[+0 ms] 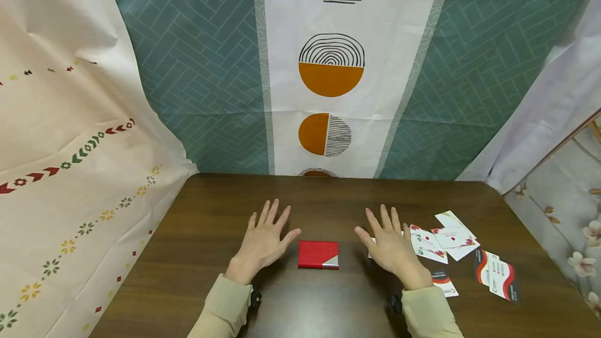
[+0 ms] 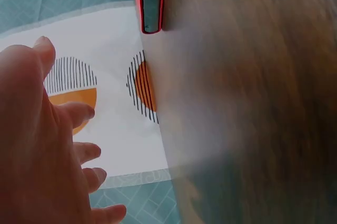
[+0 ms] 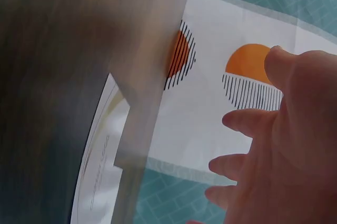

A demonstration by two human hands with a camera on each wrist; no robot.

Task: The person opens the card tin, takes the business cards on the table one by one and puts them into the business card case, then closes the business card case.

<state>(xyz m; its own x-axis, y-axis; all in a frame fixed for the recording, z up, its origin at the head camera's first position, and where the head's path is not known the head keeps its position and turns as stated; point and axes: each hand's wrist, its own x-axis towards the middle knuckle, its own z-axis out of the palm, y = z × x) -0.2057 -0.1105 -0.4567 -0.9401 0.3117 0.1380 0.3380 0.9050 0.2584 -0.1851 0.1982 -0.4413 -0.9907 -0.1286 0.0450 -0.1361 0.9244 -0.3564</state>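
A flat red card case (image 1: 315, 254) with a silver corner lies on the brown table between the two hands. To its left, the left hand (image 1: 264, 241) is held palm down above the table with fingers spread, holding nothing. The right hand (image 1: 389, 246) hovers likewise to the right of the case, its fingers apart, and partly covers a white card behind it. In the left wrist view the narrow edge of the case (image 2: 152, 3) shows at the top, away from the fingers. Nearest the right hand are floral white cards (image 1: 428, 244).
More white cards (image 1: 455, 236) overlap at the right of the table (image 1: 328, 306). Red, black and white business cards (image 1: 496, 275) lie nearer the right edge, and another such card (image 1: 443, 284) sits by the right wrist. A patterned curtain (image 1: 328, 77) hangs behind the table.
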